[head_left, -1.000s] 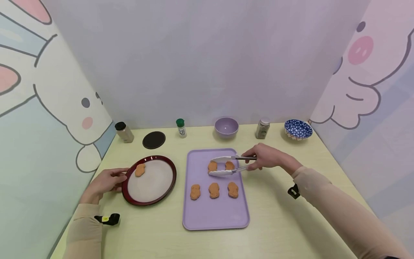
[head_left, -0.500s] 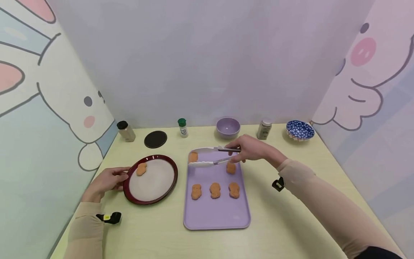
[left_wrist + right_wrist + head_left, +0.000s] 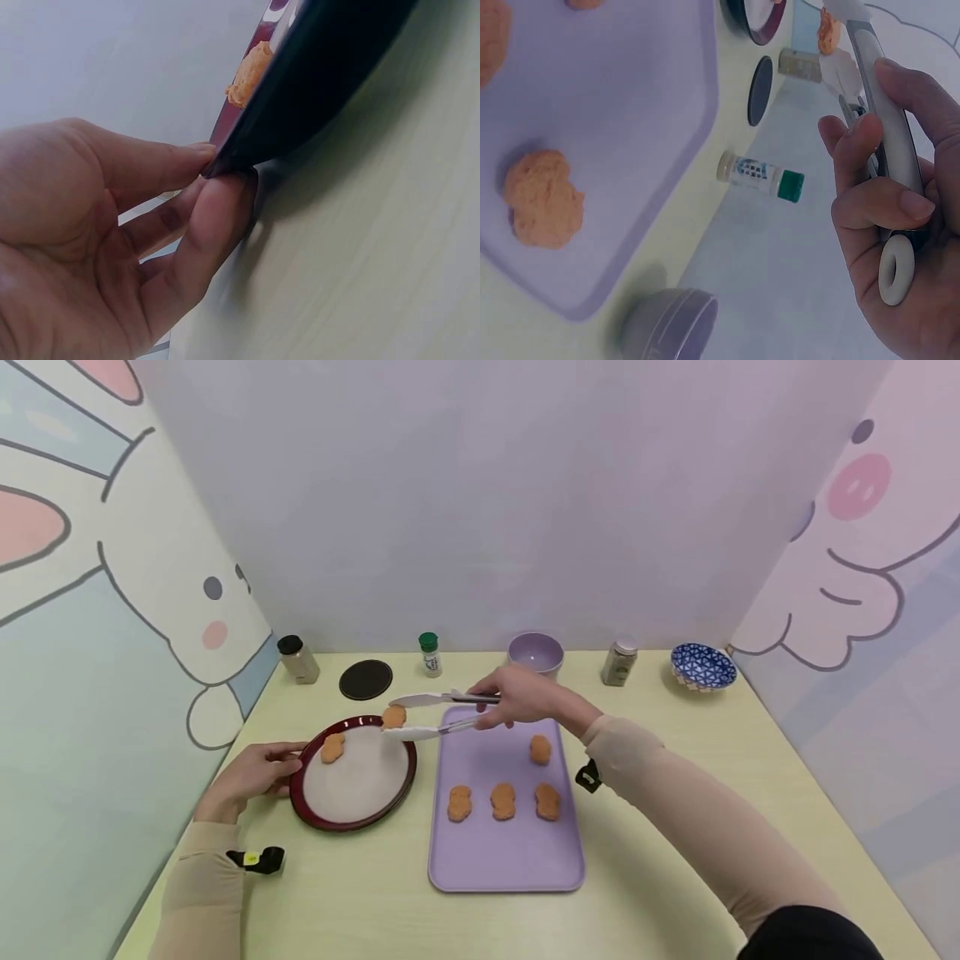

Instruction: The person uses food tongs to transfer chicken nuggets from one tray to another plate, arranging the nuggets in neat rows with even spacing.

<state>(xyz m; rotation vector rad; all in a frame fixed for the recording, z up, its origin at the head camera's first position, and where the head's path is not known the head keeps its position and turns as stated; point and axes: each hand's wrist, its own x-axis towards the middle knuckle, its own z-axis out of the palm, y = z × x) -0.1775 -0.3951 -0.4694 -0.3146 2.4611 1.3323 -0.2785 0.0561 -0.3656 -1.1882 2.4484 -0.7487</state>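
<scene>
Left hand (image 3: 251,775) pinches a round, red-rimmed plate (image 3: 352,785) at nine o'clock, probably for steadiness; right hand (image 3: 521,695) grips white-tipped metal tongs (image 3: 420,700) clasping a lumpy orange-brown nugget (image 3: 393,717) near its one o'clock rim.

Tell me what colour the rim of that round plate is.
The plate rim is a glossy dark red; the head view shows it best.

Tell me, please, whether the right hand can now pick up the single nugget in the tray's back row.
Probably not: the right hand holds tongs that grip another nugget near the plate. Nothing seems to cover the back-row nugget itself.
</scene>
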